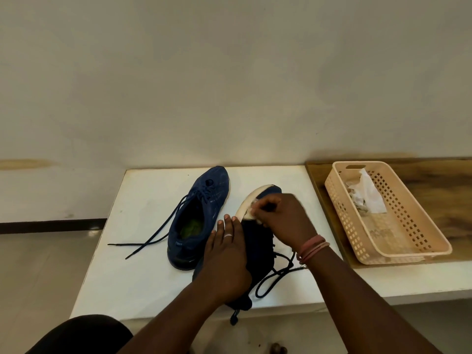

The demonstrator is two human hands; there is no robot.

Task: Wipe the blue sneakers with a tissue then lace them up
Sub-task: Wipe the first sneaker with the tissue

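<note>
One blue sneaker stands upright on the white table, its dark laces trailing loose to the left. The other blue sneaker lies tipped on its side in front of me, white sole edge turned up. My left hand lies on this sneaker with fingers straight, steadying it. My right hand pinches a small white tissue against the white sole edge near the toe. This sneaker's laces hang loose near the table's front edge.
A peach plastic basket sits to the right on a wooden surface, holding crumpled tissues. A pale wall rises behind the table. My dark-clothed knee shows at the bottom left.
</note>
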